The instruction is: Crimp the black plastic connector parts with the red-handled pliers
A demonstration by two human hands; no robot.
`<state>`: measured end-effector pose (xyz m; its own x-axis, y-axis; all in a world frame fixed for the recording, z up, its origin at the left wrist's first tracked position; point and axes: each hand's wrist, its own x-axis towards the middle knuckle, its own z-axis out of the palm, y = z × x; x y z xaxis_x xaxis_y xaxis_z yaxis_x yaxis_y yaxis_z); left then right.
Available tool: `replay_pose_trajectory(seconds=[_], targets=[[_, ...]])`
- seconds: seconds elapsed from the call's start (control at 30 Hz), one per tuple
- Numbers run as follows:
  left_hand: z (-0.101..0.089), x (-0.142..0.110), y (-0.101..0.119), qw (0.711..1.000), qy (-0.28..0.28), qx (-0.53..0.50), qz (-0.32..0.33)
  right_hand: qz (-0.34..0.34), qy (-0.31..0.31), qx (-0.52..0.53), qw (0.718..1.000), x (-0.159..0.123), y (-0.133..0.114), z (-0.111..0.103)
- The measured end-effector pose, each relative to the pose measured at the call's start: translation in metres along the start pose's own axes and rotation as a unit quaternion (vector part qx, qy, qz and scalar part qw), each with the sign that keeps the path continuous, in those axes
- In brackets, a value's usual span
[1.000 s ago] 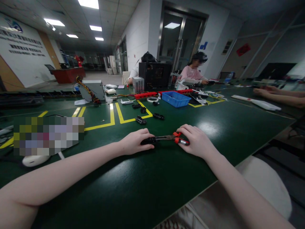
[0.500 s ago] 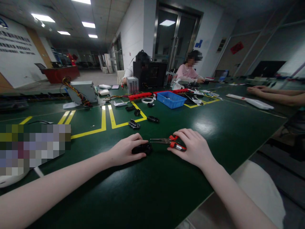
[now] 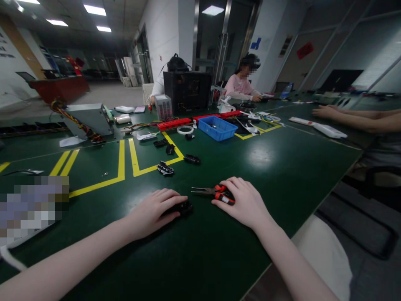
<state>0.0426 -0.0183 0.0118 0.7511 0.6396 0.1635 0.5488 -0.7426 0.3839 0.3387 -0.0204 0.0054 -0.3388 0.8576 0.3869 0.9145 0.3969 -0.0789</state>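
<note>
My left hand (image 3: 158,211) is closed over a small black plastic part (image 3: 185,207) on the green table (image 3: 188,259); the fingers cover most of the part. To its right, my right hand (image 3: 242,200) grips the red-and-black handles of a pair of needle-nose pliers (image 3: 219,193). The plier tips point left and lie a short way above and right of the black part, apart from it. Beyond my hands lie several loose black plastic pieces, among them a black piece with a silvery area (image 3: 165,168) and a longer black piece (image 3: 192,159).
A blue bin (image 3: 217,133), red power strips (image 3: 178,123), a white ring (image 3: 185,130) and a metal power supply (image 3: 86,121) with cables stand farther back. A black computer case (image 3: 187,92) is behind them. Two people sit across; another person's forearms (image 3: 354,117) rest at right.
The camera view has shifted, so the far objects sit farther left. The plier jaws look closer together, and my left hand lies flatter over the black part.
</note>
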Motion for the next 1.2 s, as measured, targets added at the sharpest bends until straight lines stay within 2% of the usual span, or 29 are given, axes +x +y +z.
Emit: replay_pose_trajectory(seconds=[0.1, 0.33, 0.6, 0.93, 1.2], targets=[[0.0, 0.0, 0.0, 1.0, -0.009, 0.007, 0.009, 0.013, -0.018, 0.037, 0.999, 0.0, 0.001, -0.001], [0.001, 0.001, -0.002, 1.0, -0.006, -0.014, 0.022, 0.014, -0.008, 0.092, 0.996, -0.002, 0.003, -0.004], [0.008, -0.002, -0.008, 0.999, 0.0, -0.01, 0.04, 0.027, -0.016, 0.094, 0.995, -0.005, 0.002, -0.001], [0.012, -0.005, -0.013, 0.998, 0.016, -0.009, 0.057, 0.022, 0.005, 0.084, 0.996, -0.014, 0.003, 0.0], [0.012, -0.003, -0.018, 0.996, 0.032, -0.047, 0.075, 0.088, 0.007, 0.049, 0.995, -0.027, 0.003, -0.002]])
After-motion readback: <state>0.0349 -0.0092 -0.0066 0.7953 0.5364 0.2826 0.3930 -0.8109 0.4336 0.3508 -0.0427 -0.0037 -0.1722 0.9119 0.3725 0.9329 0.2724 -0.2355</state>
